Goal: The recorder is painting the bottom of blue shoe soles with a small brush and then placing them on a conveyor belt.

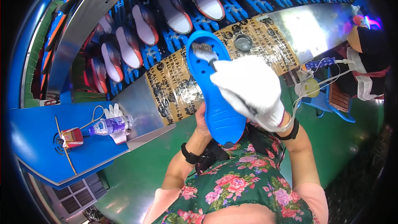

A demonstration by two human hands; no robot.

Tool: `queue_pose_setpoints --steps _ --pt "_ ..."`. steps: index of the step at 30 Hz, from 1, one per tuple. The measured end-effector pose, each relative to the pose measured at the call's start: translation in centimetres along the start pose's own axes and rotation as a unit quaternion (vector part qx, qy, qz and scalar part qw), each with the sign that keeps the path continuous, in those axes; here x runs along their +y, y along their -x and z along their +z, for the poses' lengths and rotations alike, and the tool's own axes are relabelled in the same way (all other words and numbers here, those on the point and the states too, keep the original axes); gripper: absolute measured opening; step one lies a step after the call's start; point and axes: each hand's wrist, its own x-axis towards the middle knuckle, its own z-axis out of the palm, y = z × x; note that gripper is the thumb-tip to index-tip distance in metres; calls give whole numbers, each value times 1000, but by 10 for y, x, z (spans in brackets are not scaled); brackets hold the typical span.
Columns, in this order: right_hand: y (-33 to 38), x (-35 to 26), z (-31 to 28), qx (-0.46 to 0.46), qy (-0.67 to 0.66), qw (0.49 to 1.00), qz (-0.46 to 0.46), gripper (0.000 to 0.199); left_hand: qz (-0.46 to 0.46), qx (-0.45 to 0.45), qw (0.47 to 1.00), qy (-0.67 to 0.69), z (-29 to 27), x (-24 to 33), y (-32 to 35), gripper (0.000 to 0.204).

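A blue shoe sole is held up in front of me, its hollow inner face toward me and its heel end near my body. My bare left hand grips its left edge; most of the fingers are hidden behind it. My right hand, in a white knit glove, is closed round the handle of a flat brush. The brush's bristles rest against the inside of the sole near its far end, beside several small holes.
Brown printed paper under clear film covers part of the metal ledge, with a small round dark container on it. Beyond, several white-bottomed shoe uppers stand on blue racks. A bottle lies on a white glove at left.
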Motion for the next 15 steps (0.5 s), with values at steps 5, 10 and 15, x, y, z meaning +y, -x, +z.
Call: queue_pose_setpoints --steps 5,10,15 --pt "13 -14 -3 -45 -168 979 105 27 19 -131 970 202 -3 -9 -11 84" --pt "19 -5 -3 33 -118 980 158 21 33 -116 983 141 2 -4 -14 92" --pt "33 -19 6 8 -187 975 121 25 48 -213 935 279 19 -9 -31 97"
